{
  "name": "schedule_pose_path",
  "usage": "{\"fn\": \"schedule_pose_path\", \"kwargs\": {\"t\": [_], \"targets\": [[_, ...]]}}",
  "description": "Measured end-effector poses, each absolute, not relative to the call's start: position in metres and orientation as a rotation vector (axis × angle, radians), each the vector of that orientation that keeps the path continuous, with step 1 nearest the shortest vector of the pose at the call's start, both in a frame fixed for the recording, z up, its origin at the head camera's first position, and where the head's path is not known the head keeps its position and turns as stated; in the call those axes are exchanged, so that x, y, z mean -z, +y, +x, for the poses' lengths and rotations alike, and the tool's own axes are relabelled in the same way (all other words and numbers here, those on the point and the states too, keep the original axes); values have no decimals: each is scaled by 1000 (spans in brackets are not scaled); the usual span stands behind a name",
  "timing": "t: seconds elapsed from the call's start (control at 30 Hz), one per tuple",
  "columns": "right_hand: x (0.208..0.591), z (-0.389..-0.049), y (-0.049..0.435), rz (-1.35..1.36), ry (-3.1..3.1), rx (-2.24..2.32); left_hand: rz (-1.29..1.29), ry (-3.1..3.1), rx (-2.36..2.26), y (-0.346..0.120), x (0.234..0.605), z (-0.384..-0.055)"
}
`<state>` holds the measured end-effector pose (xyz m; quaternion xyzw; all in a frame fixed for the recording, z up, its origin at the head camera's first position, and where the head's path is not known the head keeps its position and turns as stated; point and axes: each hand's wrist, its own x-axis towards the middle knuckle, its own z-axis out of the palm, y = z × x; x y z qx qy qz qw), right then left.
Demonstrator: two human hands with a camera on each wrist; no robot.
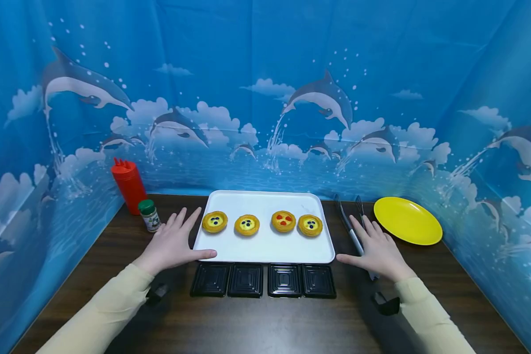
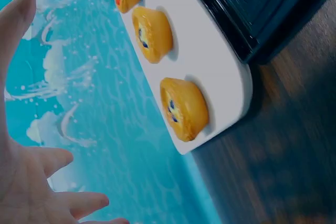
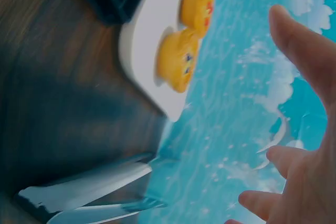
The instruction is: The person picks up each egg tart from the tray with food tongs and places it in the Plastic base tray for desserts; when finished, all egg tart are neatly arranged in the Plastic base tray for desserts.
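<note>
On a white tray [image 1: 265, 250] sit several small egg tarts in a row. Blue berries top the far-left tart [image 1: 214, 222], the tart beside it [image 1: 247, 225] and the rightmost tart [image 1: 310, 225]; red pieces top another tart [image 1: 283, 221]. My left hand [image 1: 172, 245], fingers spread, is by the tray's left edge and holds nothing. By the right edge, my right hand [image 1: 377, 250] is also spread and holds nothing, above a long-handled utensil [image 1: 350, 226] and a whisk-like tool [image 1: 360, 205]. Whether either hand touches the tray, I cannot tell.
Several black plastic trays [image 1: 284, 280] line the white tray's near side. A red squeeze bottle [image 1: 129, 186] and a green-capped shaker [image 1: 149, 215] stand at the left. A yellow plate [image 1: 408, 221] lies at the right. A blue dolphin curtain [image 1: 265, 59] surrounds the dark wooden table [image 1: 248, 324].
</note>
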<state>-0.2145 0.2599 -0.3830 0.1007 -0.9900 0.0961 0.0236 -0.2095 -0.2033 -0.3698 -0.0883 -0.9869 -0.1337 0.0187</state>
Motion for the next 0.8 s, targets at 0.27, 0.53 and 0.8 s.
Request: {"fn": "schedule_pose_path", "kwargs": {"t": [0.27,0.53,0.8], "targets": [[401,-234,274,194,-3076,-267,-204,-3130,567,-212,381,-229],[412,-256,289,148,-3110,-336,-140,-3165,769,-222,398,-249],[417,-275,290,-5,-3231,-327,-34,-3220,859,-228,408,-268]]}}
